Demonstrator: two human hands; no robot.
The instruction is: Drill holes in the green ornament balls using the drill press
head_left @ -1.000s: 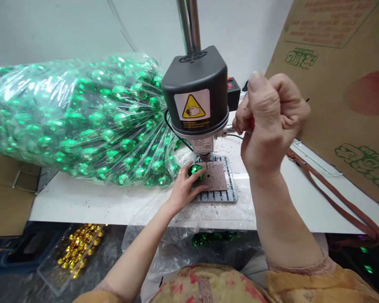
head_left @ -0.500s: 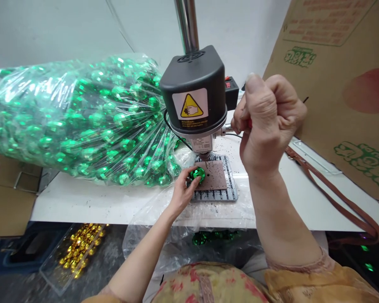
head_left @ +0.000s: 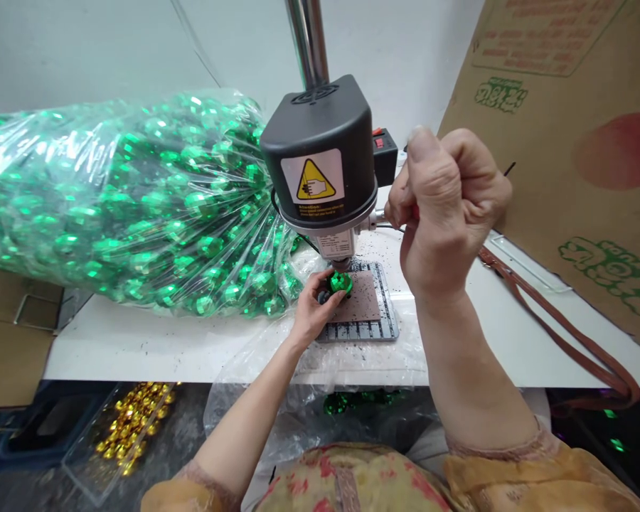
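Note:
A shiny green faceted ball [head_left: 340, 283] is pinched between the thumb and fingers of my left hand [head_left: 316, 306]. It sits just below the chuck [head_left: 342, 263] of a small bench drill press [head_left: 320, 153], over a brown board [head_left: 363, 299] on the slotted metal base [head_left: 389, 328]. Whether the drill bit touches the ball is hidden. My right hand [head_left: 448, 206] is closed around the feed handle [head_left: 377, 217] at the drill's right side; most of the handle is covered by my fingers.
A clear plastic bag [head_left: 139, 206] full of green balls lies left of the drill. Cardboard boxes [head_left: 544, 135] stand at right and lower left. A brown strap [head_left: 560, 320] hangs over the table edge. Below, a clear bin [head_left: 133, 427] holds gold balls. Dark shavings litter the base.
My left hand has moved the green ball slightly up and right, under the chuck. My right hand remains closed on the handle. The view has shifted slightly.

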